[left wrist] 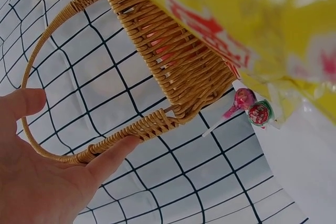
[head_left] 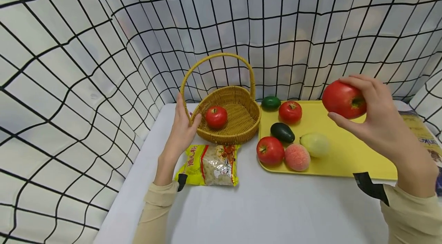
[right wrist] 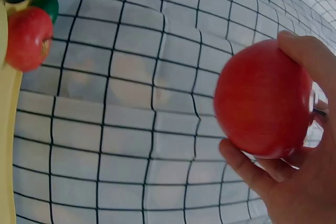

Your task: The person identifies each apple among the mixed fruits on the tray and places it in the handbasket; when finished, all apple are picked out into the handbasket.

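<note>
High over the right part of the yellow tray point(head_left: 362, 159), my right hand point(head_left: 383, 121) grips a red apple point(head_left: 342, 98) between thumb and fingers. The right wrist view shows this apple point(right wrist: 262, 100) well away from the tray. My left hand point(head_left: 182, 131) rests against the left side of a wicker basket point(head_left: 238, 138), fingers extended and thumb near the rim. In the left wrist view the basket's handle point(left wrist: 113, 145) runs across that hand point(left wrist: 50, 182). Another red apple point(head_left: 216, 117) lies inside the basket.
On the tray lie a red apple point(head_left: 290, 112), another red apple point(head_left: 270, 150), a peach point(head_left: 297, 157), a pale pear point(head_left: 315, 144), a dark avocado point(head_left: 282, 132) and a green fruit point(head_left: 271, 103). A yellow food bag point(head_left: 217, 165) lies before the basket. Black netting point(head_left: 272, 25) encloses the table.
</note>
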Motion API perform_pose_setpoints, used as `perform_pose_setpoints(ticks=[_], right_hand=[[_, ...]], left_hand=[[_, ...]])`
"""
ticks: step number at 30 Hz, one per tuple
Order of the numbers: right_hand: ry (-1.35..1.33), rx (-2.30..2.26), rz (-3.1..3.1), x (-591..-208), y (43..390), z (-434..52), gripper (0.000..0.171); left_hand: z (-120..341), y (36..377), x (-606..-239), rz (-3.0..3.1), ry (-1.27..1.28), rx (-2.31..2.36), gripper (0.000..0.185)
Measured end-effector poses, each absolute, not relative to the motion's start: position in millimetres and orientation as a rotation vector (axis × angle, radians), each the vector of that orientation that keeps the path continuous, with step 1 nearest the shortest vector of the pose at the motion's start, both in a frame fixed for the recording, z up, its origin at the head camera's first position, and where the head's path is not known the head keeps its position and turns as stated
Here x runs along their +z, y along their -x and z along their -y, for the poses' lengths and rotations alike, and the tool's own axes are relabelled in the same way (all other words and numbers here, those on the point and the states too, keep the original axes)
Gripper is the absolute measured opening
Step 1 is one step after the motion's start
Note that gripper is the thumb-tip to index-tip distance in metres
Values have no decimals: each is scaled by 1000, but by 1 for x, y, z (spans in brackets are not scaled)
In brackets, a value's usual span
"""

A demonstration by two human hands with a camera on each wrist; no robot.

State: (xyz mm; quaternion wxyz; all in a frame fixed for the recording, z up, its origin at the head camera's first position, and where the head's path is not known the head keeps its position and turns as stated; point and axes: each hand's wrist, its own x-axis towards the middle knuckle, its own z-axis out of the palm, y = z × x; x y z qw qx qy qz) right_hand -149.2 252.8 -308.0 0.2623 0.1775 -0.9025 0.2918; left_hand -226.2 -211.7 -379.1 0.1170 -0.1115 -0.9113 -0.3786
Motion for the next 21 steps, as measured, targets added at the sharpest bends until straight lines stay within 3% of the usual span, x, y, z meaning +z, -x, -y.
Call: perform_pose_setpoints(ticks=[4,8,13,21], right_hand=[[-562,802,2417,-309,158,-233,94],[-675,850,2449,-312,181,-202,84],[-853,758,2614,-320,227,-152,69],[-1089,251,2814,-343,309,-81,65]], left_hand=[[210,231,-376,2642,349,-1102,90],[207,240,-372,2609,391,-1094,88],[206,239,-375,2622,397,-1112,89],[210,228,-382,2640,345,-1170,91]])
